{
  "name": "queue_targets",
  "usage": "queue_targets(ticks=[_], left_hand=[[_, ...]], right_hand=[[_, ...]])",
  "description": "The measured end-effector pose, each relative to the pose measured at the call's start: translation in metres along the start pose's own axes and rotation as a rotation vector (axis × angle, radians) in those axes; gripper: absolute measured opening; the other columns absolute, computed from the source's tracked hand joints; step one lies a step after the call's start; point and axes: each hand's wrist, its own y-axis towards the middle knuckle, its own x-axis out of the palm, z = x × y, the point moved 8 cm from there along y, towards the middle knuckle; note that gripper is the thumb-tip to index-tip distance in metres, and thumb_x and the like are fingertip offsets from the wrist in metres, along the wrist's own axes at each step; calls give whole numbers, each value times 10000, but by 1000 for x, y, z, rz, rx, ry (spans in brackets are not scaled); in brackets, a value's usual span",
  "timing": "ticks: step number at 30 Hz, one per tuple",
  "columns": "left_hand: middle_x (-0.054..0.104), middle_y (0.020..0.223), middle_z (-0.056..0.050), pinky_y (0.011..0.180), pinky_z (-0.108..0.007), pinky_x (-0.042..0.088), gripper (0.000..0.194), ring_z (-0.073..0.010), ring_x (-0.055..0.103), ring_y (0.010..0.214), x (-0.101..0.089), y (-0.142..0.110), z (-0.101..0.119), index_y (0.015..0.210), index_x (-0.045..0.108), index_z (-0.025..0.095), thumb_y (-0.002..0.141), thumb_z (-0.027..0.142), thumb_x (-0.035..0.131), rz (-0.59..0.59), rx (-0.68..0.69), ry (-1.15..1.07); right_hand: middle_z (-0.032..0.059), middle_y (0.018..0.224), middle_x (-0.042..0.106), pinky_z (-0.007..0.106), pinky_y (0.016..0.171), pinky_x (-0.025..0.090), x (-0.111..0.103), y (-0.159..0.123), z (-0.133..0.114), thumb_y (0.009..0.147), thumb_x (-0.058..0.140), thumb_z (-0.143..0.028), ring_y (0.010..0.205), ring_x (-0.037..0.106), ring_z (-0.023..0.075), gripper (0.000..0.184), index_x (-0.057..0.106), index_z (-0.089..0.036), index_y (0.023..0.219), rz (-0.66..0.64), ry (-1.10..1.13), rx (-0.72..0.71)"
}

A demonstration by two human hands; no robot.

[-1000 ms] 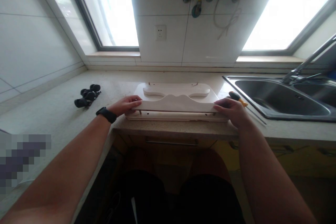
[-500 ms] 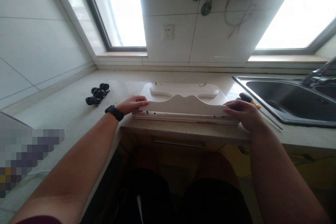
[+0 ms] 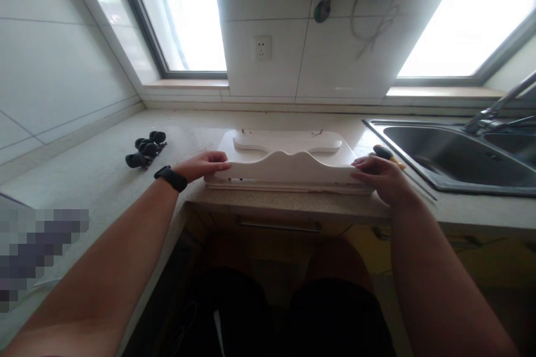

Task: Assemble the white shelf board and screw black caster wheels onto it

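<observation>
Between my two hands is a white panel (image 3: 288, 169) with a wavy upper edge, standing on its long side. My left hand (image 3: 205, 165) pinches its left end, and my right hand (image 3: 374, 174) pinches the right end. Beneath it lies a flat white board (image 3: 352, 150) on the counter's front edge. A narrow dark gap shows below part of the panel. Farther back on the board rests a second curved white piece (image 3: 287, 144), with small pegs near its back edge. Beyond my right hand is a screwdriver (image 3: 383, 152) with a black and yellow handle, partly hidden.
Black caster wheels (image 3: 146, 148) sit in a cluster on the counter (image 3: 184, 128) to the left. A steel sink (image 3: 422, 150) with a faucet (image 3: 494, 111) is set in at the right. A wall socket (image 3: 263, 48) and windows are behind. A blurred-out patch covers the lower left.
The panel has come down closer to the board, and the gap under it is narrower. Both hands keep their hold. The whole view has shifted slightly.
</observation>
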Motion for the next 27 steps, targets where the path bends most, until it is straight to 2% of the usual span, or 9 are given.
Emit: queue_targets(ticks=[5,12,16,20,23,27], left_hand=[[501,737,20,545,-229,333,398,-110,453,620,3,-2,1,855,589,168,848,541,726,-32,-35,-46],[544,774,9,604,-249,364,421,-139,510,697,5,-1,1,846,605,166,779,543,779,-87,-33,81],[557,797,3,622,-254,373,425,-145,517,713,4,0,-5,871,606,169,777,541,789,-90,-40,72],[557,806,1,635,-256,375,416,-147,515,722,3,1,-7,870,606,169,792,537,784,-96,-30,86],[549,787,2,621,-256,366,425,-146,506,706,4,1,-5,856,599,169,789,549,776,-93,-33,101],[532,756,10,599,-253,359,438,-143,492,681,5,0,0,831,587,172,764,560,778,-87,-42,109]], right_hand=[[25,957,664,314,760,532,5,-3,-9,556,952,-330,877,622,171,301,706,-247,707,-22,5,-27],[22,897,626,296,696,487,8,-6,-14,575,941,-343,822,577,162,336,670,-226,737,-91,-37,-9],[-2,824,576,279,618,430,8,-7,-8,609,929,-414,724,516,139,408,672,-236,870,-112,-160,26],[-13,746,541,284,571,376,6,-6,-10,646,899,-481,659,465,132,421,647,-227,868,-78,-302,-15],[-10,741,550,296,582,390,6,-5,-12,642,890,-506,658,472,138,432,643,-228,863,-82,-354,-21],[25,836,628,328,668,446,11,-7,-12,684,854,-550,741,538,170,423,711,-234,926,-158,-418,-34]])
